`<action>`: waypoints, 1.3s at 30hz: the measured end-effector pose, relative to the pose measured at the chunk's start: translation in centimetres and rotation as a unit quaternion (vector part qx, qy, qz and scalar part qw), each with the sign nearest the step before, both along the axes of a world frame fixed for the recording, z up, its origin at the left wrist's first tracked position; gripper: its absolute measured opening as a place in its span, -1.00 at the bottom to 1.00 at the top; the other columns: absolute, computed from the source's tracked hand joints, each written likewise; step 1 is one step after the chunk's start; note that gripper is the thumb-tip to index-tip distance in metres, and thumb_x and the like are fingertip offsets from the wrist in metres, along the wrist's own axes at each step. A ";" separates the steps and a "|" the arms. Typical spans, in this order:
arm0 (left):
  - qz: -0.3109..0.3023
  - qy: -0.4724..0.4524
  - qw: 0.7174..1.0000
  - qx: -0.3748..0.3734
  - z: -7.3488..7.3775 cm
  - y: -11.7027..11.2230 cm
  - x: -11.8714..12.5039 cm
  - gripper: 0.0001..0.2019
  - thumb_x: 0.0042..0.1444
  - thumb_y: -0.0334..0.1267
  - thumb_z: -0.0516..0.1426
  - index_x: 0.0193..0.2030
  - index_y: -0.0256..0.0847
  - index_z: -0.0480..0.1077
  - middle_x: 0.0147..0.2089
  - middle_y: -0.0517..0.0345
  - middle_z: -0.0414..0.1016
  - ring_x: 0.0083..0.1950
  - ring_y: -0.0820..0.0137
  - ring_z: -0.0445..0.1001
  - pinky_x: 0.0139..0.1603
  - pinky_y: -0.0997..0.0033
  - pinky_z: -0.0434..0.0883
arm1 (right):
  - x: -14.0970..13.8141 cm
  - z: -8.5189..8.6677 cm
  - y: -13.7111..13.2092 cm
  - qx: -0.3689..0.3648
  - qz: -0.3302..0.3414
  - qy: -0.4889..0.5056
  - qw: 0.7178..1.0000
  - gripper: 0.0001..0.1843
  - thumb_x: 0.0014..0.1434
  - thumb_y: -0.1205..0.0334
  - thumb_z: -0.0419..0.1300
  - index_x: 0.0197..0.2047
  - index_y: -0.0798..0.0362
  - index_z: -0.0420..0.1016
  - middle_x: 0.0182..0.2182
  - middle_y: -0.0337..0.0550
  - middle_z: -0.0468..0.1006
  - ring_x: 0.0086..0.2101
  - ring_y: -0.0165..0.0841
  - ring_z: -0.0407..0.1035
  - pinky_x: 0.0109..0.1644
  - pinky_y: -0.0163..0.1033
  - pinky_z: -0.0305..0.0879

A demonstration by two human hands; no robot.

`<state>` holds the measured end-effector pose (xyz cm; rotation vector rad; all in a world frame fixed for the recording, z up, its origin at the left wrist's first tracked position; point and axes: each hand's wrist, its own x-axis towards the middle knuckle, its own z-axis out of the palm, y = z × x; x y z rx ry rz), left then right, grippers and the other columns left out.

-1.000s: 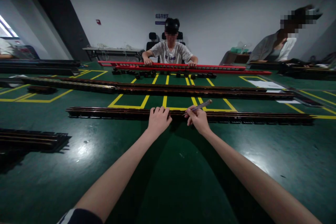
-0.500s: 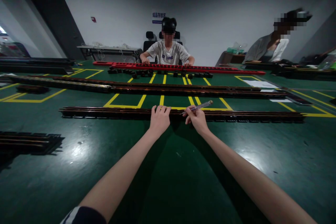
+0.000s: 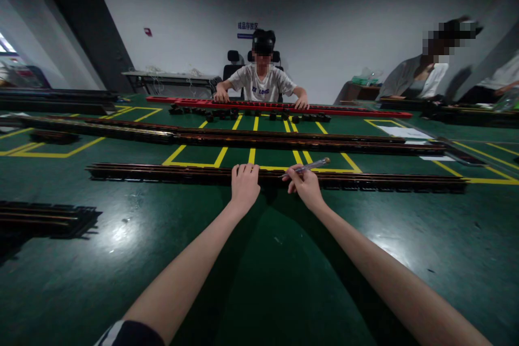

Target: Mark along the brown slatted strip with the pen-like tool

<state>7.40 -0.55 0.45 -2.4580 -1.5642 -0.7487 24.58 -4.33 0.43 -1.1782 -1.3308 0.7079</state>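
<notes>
A long, dark, slotted bar (image 3: 385, 180) lies crosswise on the green table in front of me. My left hand (image 3: 245, 186) grips it near its middle, with fingers bent over the top and far edge; the thumb is hidden. A little to the right, my right hand (image 3: 306, 185) is closed around a slim screwdriver (image 3: 310, 165) with a clear handle. Its handle end points up and right, while the thin tip slants down left toward the bar. Whether the tip touches the bar I cannot tell.
More dark bars (image 3: 284, 142) lie across the table beyond my hands, and another bundle (image 3: 48, 220) is at left. A person (image 3: 261, 84) opposite handles a red bar (image 3: 360, 112) behind several small black parts (image 3: 233, 114). White papers (image 3: 405, 132) lie at right.
The dark bar has shifted slightly left, with my left hand on it. My right hand keeps its hold on the screwdriver. The opposite person's hand at the right has moved outward along the red bar.
</notes>
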 end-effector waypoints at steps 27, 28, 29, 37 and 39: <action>-0.091 0.013 0.996 -0.002 -0.2 -0.2 0.0 -0.62 0.21 -0.20 -0.02 0.11 -0.25 0.37 0.10 -0.05 0.48 0.15 0.19 0.39 0.26 0.03 0.17 | 0.4 -0.5 0.1 0.018 -0.047 0.001 0.999 -0.55 0.05 -0.21 0.20 -0.38 0.05 0.33 -0.55 -0.25 0.50 -0.69 -0.50 0.30 -0.63 -0.38 0.27; -0.090 0.016 0.996 -0.001 -0.2 -0.1 0.1 -0.62 0.22 -0.20 -0.02 0.11 -0.24 0.37 0.10 -0.04 0.48 0.15 0.20 0.39 0.26 0.04 0.18 | 0.4 -0.5 0.2 0.020 -0.046 -0.001 0.999 -0.55 0.05 -0.21 0.21 -0.38 0.05 0.33 -0.55 -0.25 0.50 -0.69 -0.50 0.30 -0.63 -0.38 0.27; -0.089 0.017 0.996 0.000 -0.2 -0.1 0.1 -0.63 0.22 -0.20 -0.02 0.11 -0.23 0.37 0.10 -0.04 0.48 0.14 0.20 0.39 0.25 0.04 0.18 | 0.4 -0.5 0.2 0.021 -0.044 -0.003 0.999 -0.55 0.05 -0.20 0.21 -0.38 0.05 0.33 -0.54 -0.24 0.50 -0.69 -0.50 0.30 -0.62 -0.37 0.27; -0.086 0.026 0.996 0.006 -0.3 0.0 0.1 -0.62 0.25 -0.14 -0.02 0.11 -0.24 0.37 0.08 -0.04 0.48 0.12 0.19 0.40 0.22 0.05 0.20 | 0.4 -0.6 0.2 0.022 -0.045 -0.003 0.999 -0.56 0.05 -0.21 0.20 -0.40 0.05 0.34 -0.55 -0.24 0.50 -0.69 -0.49 0.30 -0.61 -0.36 0.28; -0.085 0.025 0.996 0.007 -0.4 0.0 0.1 -0.63 0.26 -0.14 -0.02 0.10 -0.25 0.37 0.08 -0.04 0.49 0.12 0.20 0.40 0.21 0.05 0.21 | 0.4 -0.6 0.2 0.024 -0.042 -0.004 0.999 -0.56 0.06 -0.21 0.20 -0.40 0.04 0.34 -0.54 -0.24 0.50 -0.68 -0.49 0.30 -0.61 -0.36 0.28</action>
